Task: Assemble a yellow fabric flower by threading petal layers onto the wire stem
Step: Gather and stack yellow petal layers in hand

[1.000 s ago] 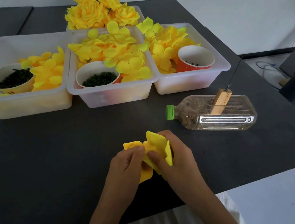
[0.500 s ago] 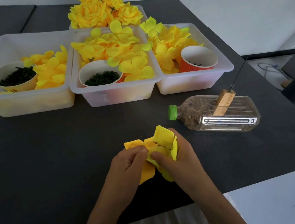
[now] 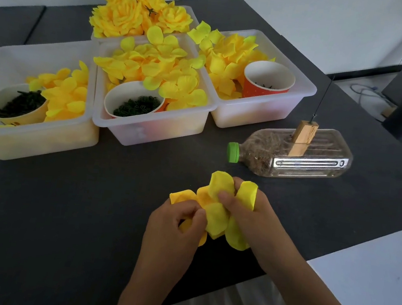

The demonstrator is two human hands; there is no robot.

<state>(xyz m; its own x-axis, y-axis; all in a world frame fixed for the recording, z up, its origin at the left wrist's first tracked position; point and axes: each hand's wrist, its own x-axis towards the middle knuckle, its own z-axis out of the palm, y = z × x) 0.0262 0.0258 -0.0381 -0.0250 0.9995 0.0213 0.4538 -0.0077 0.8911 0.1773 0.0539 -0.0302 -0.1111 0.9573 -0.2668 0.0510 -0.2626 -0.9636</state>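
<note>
My left hand (image 3: 176,221) and right hand (image 3: 244,205) pinched the petal layers (image 3: 215,215), which had spread wider than before; threading remained undone.

You hold the crumpled yellow petal layer (image 3: 215,215) above the worktop's (image 3: 61,211) near edge; the thin wire stem (image 3: 323,99) stands upright toward its right edge.

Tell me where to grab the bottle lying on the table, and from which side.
Take the bottle across the middle of its clear body, coming down from above, probably on the stretch between the green cap and the wooden block. It lies on its side with its long flat face up, and the block with its thin wire stands up from the far half, so a hand there would likely knock them.
</note>
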